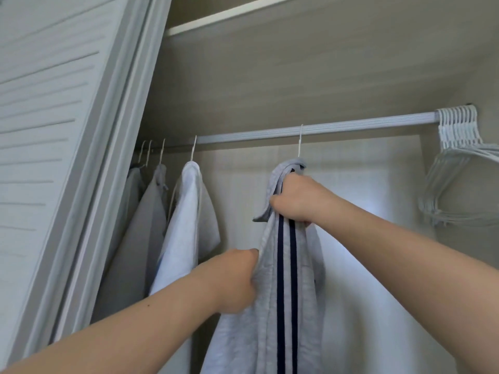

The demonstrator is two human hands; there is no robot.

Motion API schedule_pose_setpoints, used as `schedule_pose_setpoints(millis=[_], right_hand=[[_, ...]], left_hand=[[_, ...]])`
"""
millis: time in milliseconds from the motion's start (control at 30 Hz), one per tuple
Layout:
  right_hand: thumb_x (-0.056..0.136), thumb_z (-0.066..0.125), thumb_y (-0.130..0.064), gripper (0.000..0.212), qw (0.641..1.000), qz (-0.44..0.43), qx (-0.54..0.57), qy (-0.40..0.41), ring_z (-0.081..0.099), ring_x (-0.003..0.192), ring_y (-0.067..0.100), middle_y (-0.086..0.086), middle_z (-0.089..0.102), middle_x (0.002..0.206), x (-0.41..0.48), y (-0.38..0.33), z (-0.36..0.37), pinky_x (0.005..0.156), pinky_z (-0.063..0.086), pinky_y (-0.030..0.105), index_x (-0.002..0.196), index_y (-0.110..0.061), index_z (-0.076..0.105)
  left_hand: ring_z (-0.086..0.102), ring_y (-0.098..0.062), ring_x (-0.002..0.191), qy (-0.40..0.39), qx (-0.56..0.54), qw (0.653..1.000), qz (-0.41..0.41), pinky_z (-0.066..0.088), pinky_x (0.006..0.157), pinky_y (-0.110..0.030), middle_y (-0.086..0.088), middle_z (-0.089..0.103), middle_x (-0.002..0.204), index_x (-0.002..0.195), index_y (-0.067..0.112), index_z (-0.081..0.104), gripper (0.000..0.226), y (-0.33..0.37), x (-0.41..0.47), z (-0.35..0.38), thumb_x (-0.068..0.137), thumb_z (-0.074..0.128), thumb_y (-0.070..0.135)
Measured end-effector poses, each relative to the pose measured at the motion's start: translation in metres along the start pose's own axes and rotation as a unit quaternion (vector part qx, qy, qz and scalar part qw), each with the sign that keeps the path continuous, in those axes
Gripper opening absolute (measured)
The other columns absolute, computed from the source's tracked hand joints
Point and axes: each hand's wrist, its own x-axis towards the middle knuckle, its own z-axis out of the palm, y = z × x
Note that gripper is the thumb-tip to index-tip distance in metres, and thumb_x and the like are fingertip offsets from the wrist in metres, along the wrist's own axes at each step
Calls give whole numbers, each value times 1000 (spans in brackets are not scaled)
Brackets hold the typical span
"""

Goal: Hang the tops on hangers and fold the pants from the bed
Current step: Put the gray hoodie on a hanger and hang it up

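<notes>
**Hanging from the rail (351, 126): a striped top (286, 306) held in two hands**

The grey striped top, with two dark bands down it, hangs on a white hanger (300, 141) whose hook sits over the rail near the middle of the view. The right hand (294, 198) is clenched on the cloth just under the collar, at twelve o'clock on the garment. The left hand (237, 279) grips its edge lower down, at nine o'clock, so the hands are apart. At nine o'clock from it hangs a white top (186, 211), with grey tops (151, 211) beyond. At two o'clock, empty hangers (456, 136) bunch at the rail's end. A louvred door (46, 117) stands at far nine o'clock, and a shelf (229, 14) runs at twelve.
</notes>
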Motion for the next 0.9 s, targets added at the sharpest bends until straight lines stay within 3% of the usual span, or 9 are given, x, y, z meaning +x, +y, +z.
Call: schedule_pose_setpoints(millis=[67, 200, 333, 433, 500, 600, 667, 733, 900], right_hand=[[93, 52, -26, 27, 998, -35, -44, 34, 51, 62, 20, 5, 53, 73, -4, -14, 4, 51, 38, 28, 70, -12, 49], [94, 53, -21, 35, 996, -67, -16, 56, 42, 54, 16, 4, 45, 62, 2, -37, 14, 45, 24, 27, 63, -12, 40], [92, 54, -17, 37, 990, -93, 99, 38, 39, 49, 18, 4, 41, 54, 16, -58, 35, 45, 24, 27, 61, -12, 36], [93, 52, -16, 31, 983, -122, 139, 21, 47, 58, 25, 9, 47, 61, 28, -77, 49, 52, 33, 30, 64, -10, 39], [94, 50, -13, 29, 983, -130, 132, 12, 50, 67, 28, 10, 50, 67, 35, -86, 56, 55, 36, 31, 67, -9, 41], [95, 47, -7, 20, 980, -140, 140, -10, 55, 82, 31, 14, 56, 85, 49, -105, 68, 58, 39, 32, 76, -9, 43], [96, 46, -5, 7, 977, -149, 147, -30, 59, 95, 34, 19, 59, 102, 60, -115, 74, 70, 45, 34, 90, -5, 49], [96, 47, -3, 15, 974, -156, 157, -40, 59, 105, 37, 23, 60, 114, 72, -123, 79, 82, 48, 36, 107, 2, 55], [95, 46, 0, 16, 963, -159, 207, -62, 60, 110, 39, 21, 60, 109, 92, -138, 100, 85, 49, 37, 107, 3, 56]], left_hand=[[62, -26, 92, 4, 6, 1000, -11, 55, 84, -45, -6, 61, 105, 108, 14, 51, 17, -5, -6, -6, 92, 49, 16], [60, -27, 96, 18, 36, 998, -38, 54, 84, -44, -7, 61, 108, 111, 14, 51, 22, -19, -21, -20, 90, 49, 13], [57, -24, 82, 22, 54, 995, -81, 46, 65, -35, -1, 54, 93, 99, 18, 47, 10, -40, -39, -32, 90, 49, 15], [51, -20, 73, 30, 74, 990, -114, 35, 54, -28, 1, 47, 83, 79, 25, 33, 24, -55, -54, -40, 90, 51, 14], [50, -19, 72, 26, 83, 987, -135, 34, 54, -27, 0, 45, 84, 77, 25, 28, 30, -61, -61, -42, 91, 52, 14], [53, -22, 76, 37, 86, 983, -160, 40, 59, -32, -2, 48, 86, 84, 21, 34, 22, -70, -72, -47, 91, 52, 12], [52, -21, 74, 47, 88, 980, -170, 38, 58, -31, -3, 49, 87, 90, 18, 37, 16, -71, -76, -48, 93, 51, 12], [50, -20, 71, 51, 92, 978, -178, 35, 53, -29, -3, 48, 87, 97, 16, 38, 15, -71, -76, -49, 94, 53, 13], [52, -24, 74, 34, 105, 971, -213, 36, 51, -29, -4, 49, 88, 111, 11, 44, 26, -69, -75, -53, 90, 59, 8]])
